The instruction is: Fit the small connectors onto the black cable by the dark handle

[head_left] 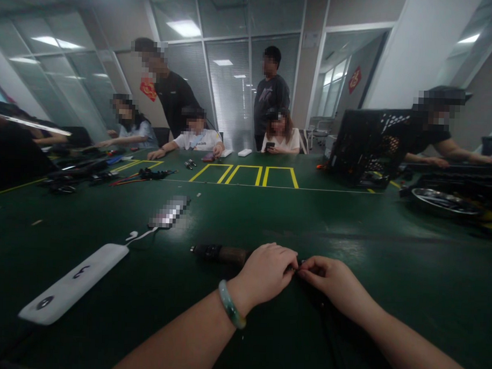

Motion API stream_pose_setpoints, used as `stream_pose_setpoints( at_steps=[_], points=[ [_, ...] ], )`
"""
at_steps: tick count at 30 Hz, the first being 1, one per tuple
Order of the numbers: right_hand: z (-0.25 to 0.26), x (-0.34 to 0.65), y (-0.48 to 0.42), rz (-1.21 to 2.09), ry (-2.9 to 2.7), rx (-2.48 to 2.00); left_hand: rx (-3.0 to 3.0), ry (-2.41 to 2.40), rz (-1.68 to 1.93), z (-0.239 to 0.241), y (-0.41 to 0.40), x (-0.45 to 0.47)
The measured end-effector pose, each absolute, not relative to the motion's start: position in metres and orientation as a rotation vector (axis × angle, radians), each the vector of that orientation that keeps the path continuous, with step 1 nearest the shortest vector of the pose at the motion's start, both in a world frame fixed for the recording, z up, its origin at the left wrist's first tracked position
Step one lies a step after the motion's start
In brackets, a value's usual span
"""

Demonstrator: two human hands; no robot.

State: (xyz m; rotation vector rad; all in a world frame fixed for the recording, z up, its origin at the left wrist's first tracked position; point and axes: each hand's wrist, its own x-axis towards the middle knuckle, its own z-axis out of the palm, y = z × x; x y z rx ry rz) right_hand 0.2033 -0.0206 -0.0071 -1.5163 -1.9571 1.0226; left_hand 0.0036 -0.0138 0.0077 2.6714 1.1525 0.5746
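Note:
My left hand point(265, 274) is closed over a dark cylindrical tool point(219, 253) that lies on the green table point(245, 217), its dark tip pointing left. A pale green bangle point(230, 305) circles that wrist. My right hand point(331, 281) meets the left at the tool's right end, fingers pinched on a small dark part I cannot make out. Both hands touch at the fingertips. The tool's right portion is hidden beneath them.
A white power bank point(71, 286) with a white cable lies at the left front, a blurred phone point(169, 211) beyond it. Yellow tape rectangles point(246, 175) mark the far table. Dark tools lie at left, a black crate point(364, 145) and metal bowl point(443, 202) at right. Several people sit or stand around.

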Motion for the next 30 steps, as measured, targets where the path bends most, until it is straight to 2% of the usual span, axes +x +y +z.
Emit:
stream_pose_setpoints(
  at_steps=[30],
  points=[
    [-0.0059,0.2042,-0.0207,1.039,-1.950,-1.494,2.655,1.239,0.564,0.0073,-0.0146,0.0024]
  ],
)
